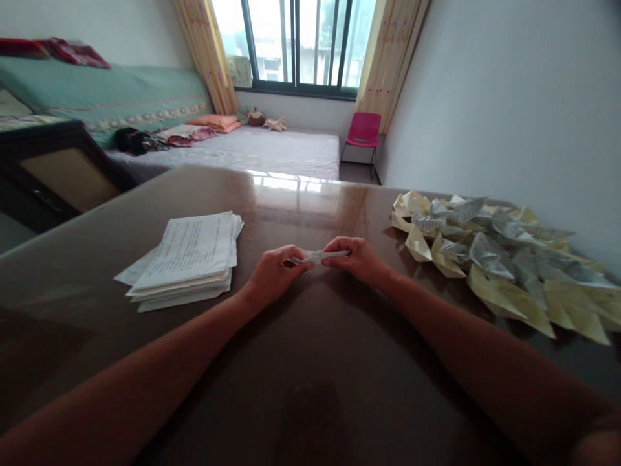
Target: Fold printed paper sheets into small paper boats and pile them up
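Between my two hands is a small folded piece of white paper [317,257], held just over the middle of the table. My left hand [277,270] pinches its left end, thumb below and fingers above. The right end sits between the thumb and fingers of my right hand [358,260]. Much of the folded paper is covered by my fingers. To the left lies a stack of printed paper sheets [187,249], its edges uneven. On the right is a spread of folded paper boats [490,249], some yellowish and some white with print.
The glossy brown table [301,336] reflects the window [295,45]. Beyond it are a bed [286,149] and a pink chair [363,131]. A dark cabinet [63,171] stands at the left, a white wall [509,97] at the right.
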Tool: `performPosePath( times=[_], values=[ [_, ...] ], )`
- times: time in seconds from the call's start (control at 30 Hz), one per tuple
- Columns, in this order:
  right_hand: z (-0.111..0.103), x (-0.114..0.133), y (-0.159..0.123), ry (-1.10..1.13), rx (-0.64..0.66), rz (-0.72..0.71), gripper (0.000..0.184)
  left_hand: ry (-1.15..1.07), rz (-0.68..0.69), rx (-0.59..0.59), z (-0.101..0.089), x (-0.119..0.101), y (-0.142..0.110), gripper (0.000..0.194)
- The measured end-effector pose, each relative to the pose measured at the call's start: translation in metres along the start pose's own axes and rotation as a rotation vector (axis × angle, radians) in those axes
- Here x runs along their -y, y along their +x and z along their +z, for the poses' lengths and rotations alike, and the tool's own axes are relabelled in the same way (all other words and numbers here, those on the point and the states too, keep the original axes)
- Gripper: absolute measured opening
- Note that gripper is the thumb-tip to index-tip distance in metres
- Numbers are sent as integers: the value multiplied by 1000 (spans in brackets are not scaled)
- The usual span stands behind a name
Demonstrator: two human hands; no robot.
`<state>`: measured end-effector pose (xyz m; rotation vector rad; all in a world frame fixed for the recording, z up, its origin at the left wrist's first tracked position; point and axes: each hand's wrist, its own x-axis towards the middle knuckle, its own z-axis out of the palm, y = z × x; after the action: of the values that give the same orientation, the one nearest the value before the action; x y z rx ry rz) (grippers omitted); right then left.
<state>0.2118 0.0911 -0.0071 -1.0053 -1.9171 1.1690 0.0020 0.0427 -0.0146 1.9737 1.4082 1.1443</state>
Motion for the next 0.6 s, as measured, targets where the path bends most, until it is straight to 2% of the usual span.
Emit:
performPosePath(
  times=[0.33, 0.43, 0.6],
  values=[
    [-1, 7, -1, 172, 39, 109, 24, 13, -120, -23, -4, -14, 3, 25],
    [0, 9, -3, 92, 81, 87, 28, 31, -96, -13, -5, -16, 2, 26],
    [4, 11, -6, -146, 130, -34, 29, 48, -77, 30, -4, -15, 0, 27]
  ],
)
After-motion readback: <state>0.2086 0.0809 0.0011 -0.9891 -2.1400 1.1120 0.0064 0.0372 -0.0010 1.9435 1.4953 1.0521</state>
